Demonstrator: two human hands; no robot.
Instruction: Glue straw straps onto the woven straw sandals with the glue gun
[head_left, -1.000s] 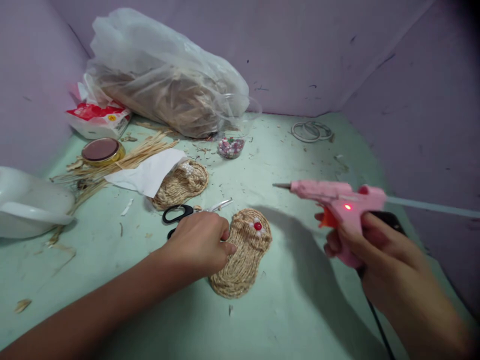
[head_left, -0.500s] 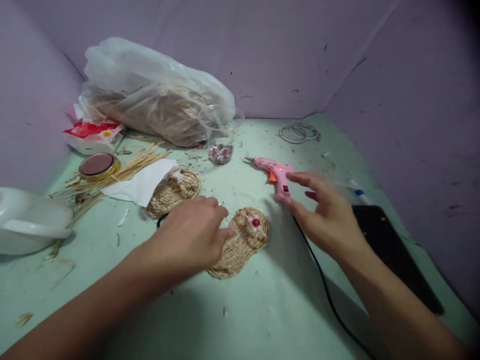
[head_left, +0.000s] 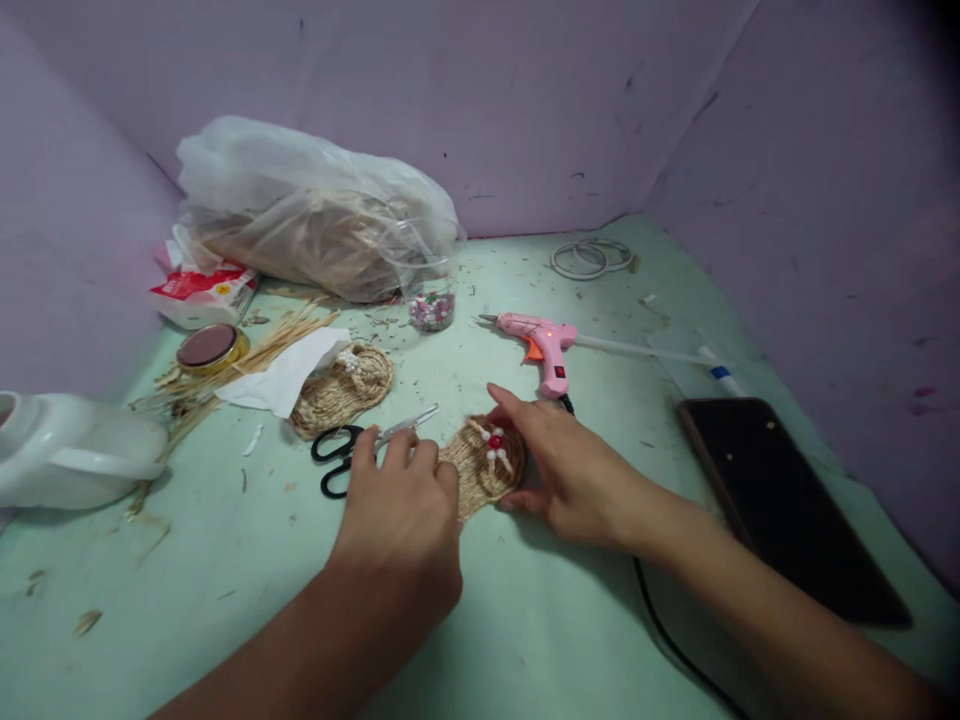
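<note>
A small woven straw slipper point(head_left: 472, 476) lies in front of me, with a red bead and white beads on its strap. My right hand point(head_left: 574, 465) curves round its toe end, thumb on the near side and fingers on the far side. My left hand point(head_left: 405, 510), fingers bent, is closed at the slipper's other end, which it hides. Just beyond the left fingers are black-handled scissors point(head_left: 337, 455), partly covered. A matching slipper point(head_left: 341, 390) with white beads rests farther back. The pink glue gun point(head_left: 544, 345), with a glue stick in its rear, lies beyond my right hand.
A clear cup of beads point(head_left: 432, 311) stands by a large plastic bag point(head_left: 315, 220). At left are a white jug point(head_left: 90, 450), a round lidded tin point(head_left: 211, 347), straw strands and white paper point(head_left: 281, 375). A dark tablet-like slab point(head_left: 795, 500) and a black cord point(head_left: 660, 620) lie right.
My right hand has left the glue gun's side and come to the slipper's toe. The left hand has drawn nearer and uncovered the scissors. The view has shifted slightly.
</note>
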